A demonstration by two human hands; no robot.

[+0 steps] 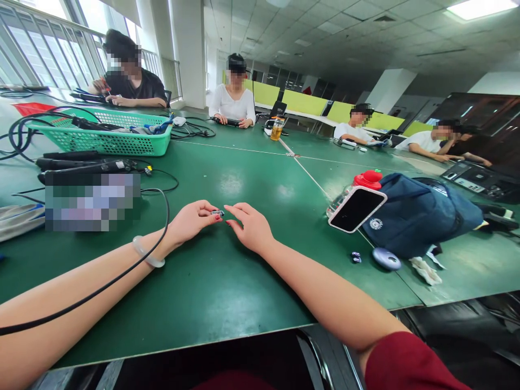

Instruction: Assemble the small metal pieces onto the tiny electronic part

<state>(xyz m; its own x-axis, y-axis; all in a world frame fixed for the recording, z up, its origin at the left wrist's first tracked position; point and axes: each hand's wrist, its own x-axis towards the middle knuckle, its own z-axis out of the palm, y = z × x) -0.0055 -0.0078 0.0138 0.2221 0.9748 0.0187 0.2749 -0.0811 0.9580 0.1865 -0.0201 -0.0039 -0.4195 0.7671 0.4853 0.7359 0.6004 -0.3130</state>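
My left hand [194, 223] is closed, pinching a small shiny silvery piece [218, 213] between thumb and fingertips. The piece is too small for me to tell its kind. Just to the right, my right hand [254, 228] is open, thumb and fingers apart, with the fingertips close to the piece. Both hands are over the green table [211, 292]. A pale bangle [148, 252] circles my left wrist, and a black cable [122, 290] arches across that forearm.
A green basket [117, 142] of cables and dark devices [87, 169] are on the left. To the right are a phone [357, 209] leaning on a red-lidded bottle [368, 180], a blue bag [422, 216], a round purple case [386, 259] and crumpled tissue [425, 271]. Several people sit around the table.
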